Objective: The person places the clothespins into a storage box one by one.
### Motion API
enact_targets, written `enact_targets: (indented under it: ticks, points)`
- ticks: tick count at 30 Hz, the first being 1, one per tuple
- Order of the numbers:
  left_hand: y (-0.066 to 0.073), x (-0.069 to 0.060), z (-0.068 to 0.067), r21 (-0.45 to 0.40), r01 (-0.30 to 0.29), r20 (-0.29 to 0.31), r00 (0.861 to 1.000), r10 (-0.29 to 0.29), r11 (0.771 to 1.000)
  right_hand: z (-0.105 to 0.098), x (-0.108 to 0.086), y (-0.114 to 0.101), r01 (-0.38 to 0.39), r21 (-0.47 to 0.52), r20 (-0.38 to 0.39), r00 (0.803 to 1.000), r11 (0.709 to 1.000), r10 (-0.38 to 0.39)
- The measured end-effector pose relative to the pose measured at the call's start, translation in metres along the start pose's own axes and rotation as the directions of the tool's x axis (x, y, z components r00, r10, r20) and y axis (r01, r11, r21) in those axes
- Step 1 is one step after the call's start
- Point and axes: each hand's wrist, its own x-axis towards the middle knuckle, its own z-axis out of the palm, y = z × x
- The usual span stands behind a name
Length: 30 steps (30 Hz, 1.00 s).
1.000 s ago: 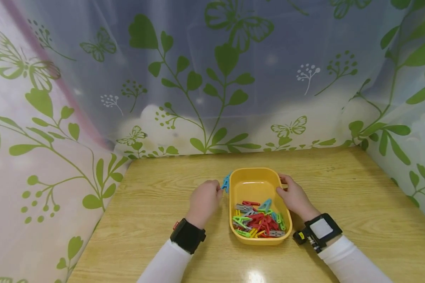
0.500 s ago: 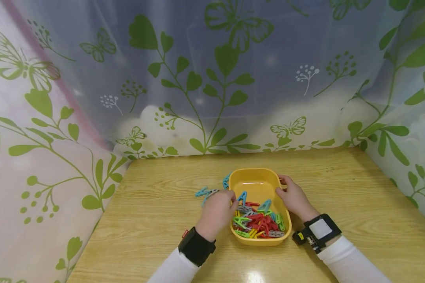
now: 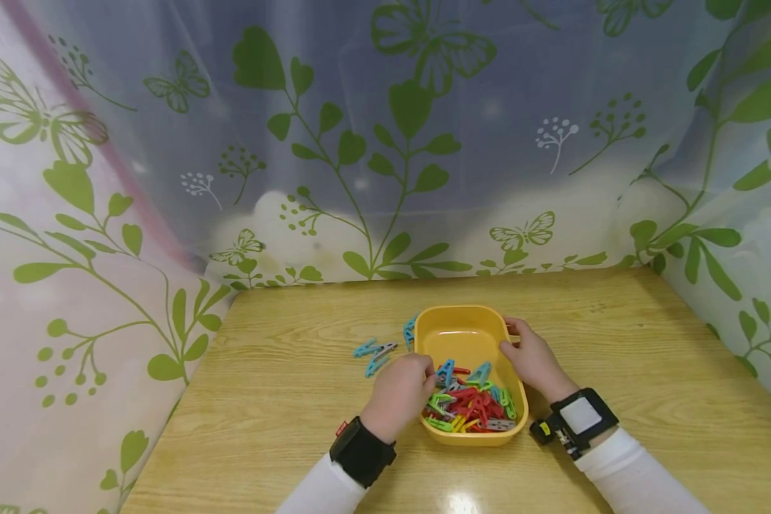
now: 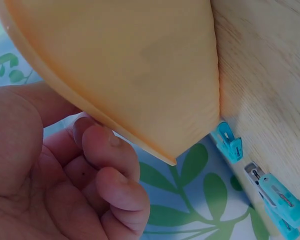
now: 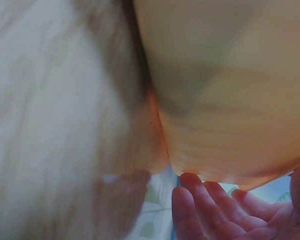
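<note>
A yellow plastic basin holds a heap of red, green, yellow, grey and blue clothespins. My left hand reaches over its left rim, pinching a blue clothespin just above the heap. In the left wrist view the basin wall hides the pinching fingertips, and the other fingers of the left hand are curled. At the right rim, my right hand grips the basin with the thumb over the edge. The right wrist view shows fingers against the outer wall.
Left of the basin, a few blue clothespins lie on the wooden table. Another blue clothespin sits close against the basin's left side. A patterned curtain surrounds the table at the back and sides.
My left hand has gone from the blue clothespin beside the basin rightward over the rim, carrying one in and lowering it. The loose clothespins on the left are now uncovered. My right hand stays put.
</note>
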Motion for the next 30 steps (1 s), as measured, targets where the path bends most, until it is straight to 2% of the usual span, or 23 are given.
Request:
enact_targets:
  ticks: [17, 30]
  points:
    - [-0.0022, 0.0002, 0.0014, -0.003, 0.011, 0.011, 1.000, -0.011, 1.000, 0.0004, 0.0008, 0.0021, -0.015, 0.034, 0.017, 1.000, 0.999, 0.015]
    - [-0.0017, -0.0002, 0.0045, 0.008, 0.008, 0.012, 1.000, -0.008, 1.000, -0.0033, 0.0019, 0.0029, -0.086, 0.135, 0.106, 0.992, 0.987, 0.072]
